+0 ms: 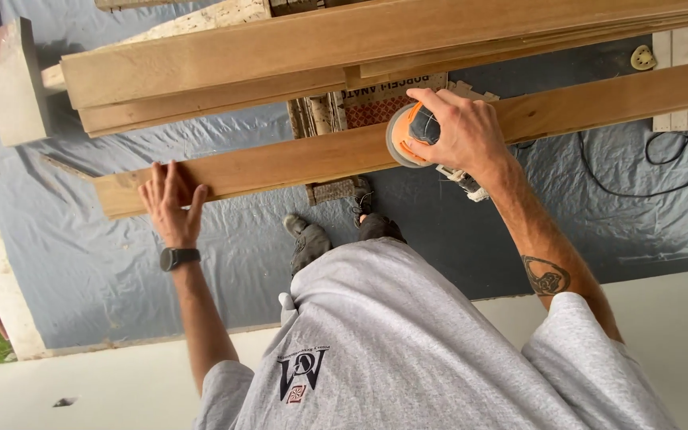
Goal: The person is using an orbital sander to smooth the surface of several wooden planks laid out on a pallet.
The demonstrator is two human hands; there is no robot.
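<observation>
A long wooden plank (296,159) runs across the view from left to right. My left hand (173,203) lies flat on the plank near its left end, fingers spread; a dark watch sits on that wrist. My right hand (455,131) grips the top of an orange and grey round sander (409,135), which rests on the plank's face near the middle. The sander's cord end shows just below my right wrist.
More planks (224,60) are stacked beyond the one I touch. A black cable (646,171) loops on the grey plastic sheet (81,255) covering the floor. My shoes (308,239) stand below the plank. A pale block (13,80) stands at left, grass at the lower left.
</observation>
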